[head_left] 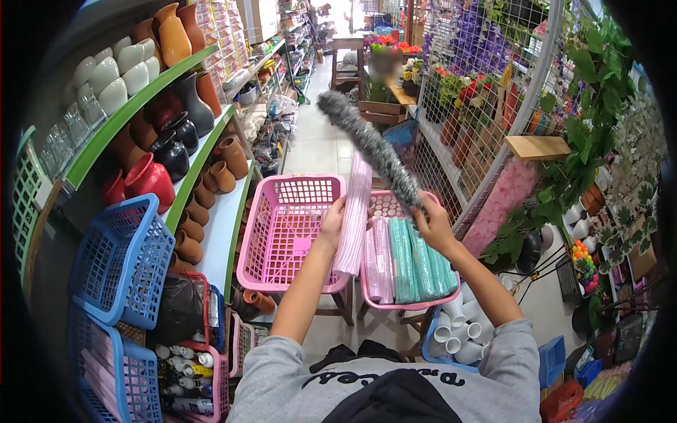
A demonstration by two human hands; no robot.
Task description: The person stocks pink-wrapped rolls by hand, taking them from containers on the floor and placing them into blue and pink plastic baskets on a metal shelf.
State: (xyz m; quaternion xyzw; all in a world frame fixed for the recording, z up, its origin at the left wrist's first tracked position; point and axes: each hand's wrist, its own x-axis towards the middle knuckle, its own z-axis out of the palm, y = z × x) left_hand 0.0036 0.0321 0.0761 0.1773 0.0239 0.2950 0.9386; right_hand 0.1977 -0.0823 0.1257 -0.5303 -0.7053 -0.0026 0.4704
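Observation:
My left hand is closed around a long pink-striped plastic-wrapped bundle, held tilted between two baskets. In my right hand is the lower end of a grey fluffy duster, slanting up and to the left with its far end blurred. Below that hand, a pink basket holds pink-striped packs and teal striped packs standing side by side. To the left is another pink basket, its lattice bottom showing.
Green-edged shelves with clay pots and vases line the left. Blue baskets are stacked at lower left. A wire rack with artificial flowers stands right. White vases sit in a blue basket. A person is further down the aisle.

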